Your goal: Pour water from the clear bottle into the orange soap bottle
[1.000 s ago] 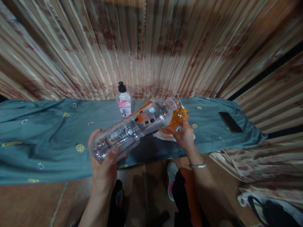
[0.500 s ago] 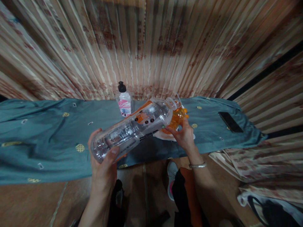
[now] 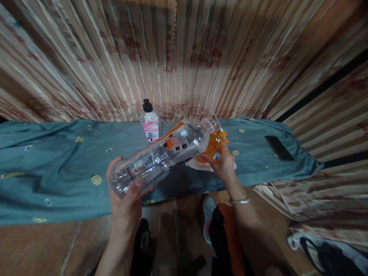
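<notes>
Your left fingers (image 3: 136, 187) wrap the rounded base of a clear plastic bottle (image 3: 155, 161), the thumb laid over its glossy, ridged wall. Your right fingers (image 3: 226, 150) are closed on a translucent orange container (image 3: 214, 145), thumb and fingertips near the bottle's shoulder. The bottle tilts over the middle of the desk (image 3: 66, 161), its base toward the near edge and its narrower neck up beside the orange container; whether the two touch is hard to tell. Its film label carries orange and black print. Below the container lies a pale, smooth piece (image 3: 201, 165) with a curved rim, partly hidden.

Toward the far edge stands a squarish clear bottle (image 3: 151, 128) with a black cap and a pink-and-white label. A flat black phone (image 3: 278, 148) lies near the right end. Soft, wrinkled teal cloth patterned with yellow pineapples covers the desk, and behind the far edge hangs a pleated, floral curtain (image 3: 172, 57).
</notes>
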`<move>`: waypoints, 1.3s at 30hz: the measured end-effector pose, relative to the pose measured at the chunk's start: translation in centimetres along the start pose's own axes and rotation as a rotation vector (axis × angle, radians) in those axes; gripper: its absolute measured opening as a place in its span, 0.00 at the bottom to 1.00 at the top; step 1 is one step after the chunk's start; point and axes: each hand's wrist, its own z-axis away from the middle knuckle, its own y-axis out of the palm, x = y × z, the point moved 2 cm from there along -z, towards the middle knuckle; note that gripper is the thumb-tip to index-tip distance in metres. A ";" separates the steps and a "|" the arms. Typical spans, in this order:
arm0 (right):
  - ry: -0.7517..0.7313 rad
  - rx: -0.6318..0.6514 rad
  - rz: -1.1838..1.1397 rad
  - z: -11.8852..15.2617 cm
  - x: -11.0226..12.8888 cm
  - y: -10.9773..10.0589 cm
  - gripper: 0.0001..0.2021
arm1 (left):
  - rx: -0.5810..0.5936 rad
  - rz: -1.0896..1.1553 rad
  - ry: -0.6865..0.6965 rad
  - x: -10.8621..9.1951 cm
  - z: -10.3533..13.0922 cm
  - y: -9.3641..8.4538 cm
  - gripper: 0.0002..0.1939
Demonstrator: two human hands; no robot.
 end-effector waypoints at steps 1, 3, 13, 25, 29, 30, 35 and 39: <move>0.002 0.005 -0.001 0.0 0.1 0.0 0.39 | 0.007 0.002 0.008 0.0 0.0 0.0 0.37; -0.004 0.012 -0.006 0.0 0.1 0.0 0.39 | 0.016 -0.002 0.018 0.1 -0.1 -0.1 0.37; -0.014 0.005 -0.022 -0.1 -0.2 0.0 0.38 | -0.022 -0.010 0.006 -0.1 -0.1 0.4 0.41; -0.005 0.002 -0.063 0.1 -0.2 0.3 0.36 | -0.028 -0.028 0.000 0.0 0.1 0.3 0.39; -0.004 -0.005 -0.058 0.1 -0.1 0.4 0.38 | -0.036 -0.014 0.008 0.0 0.1 0.4 0.39; -0.004 -0.002 -0.062 0.1 0.0 0.4 0.38 | -0.038 -0.014 0.009 0.0 0.1 0.4 0.39; 0.010 0.035 -0.066 -0.1 0.2 0.2 0.41 | -0.054 -0.026 0.003 0.0 0.2 0.3 0.40; 0.019 0.051 -0.054 -0.1 0.1 0.2 0.41 | -0.060 -0.017 -0.008 0.1 0.2 0.2 0.39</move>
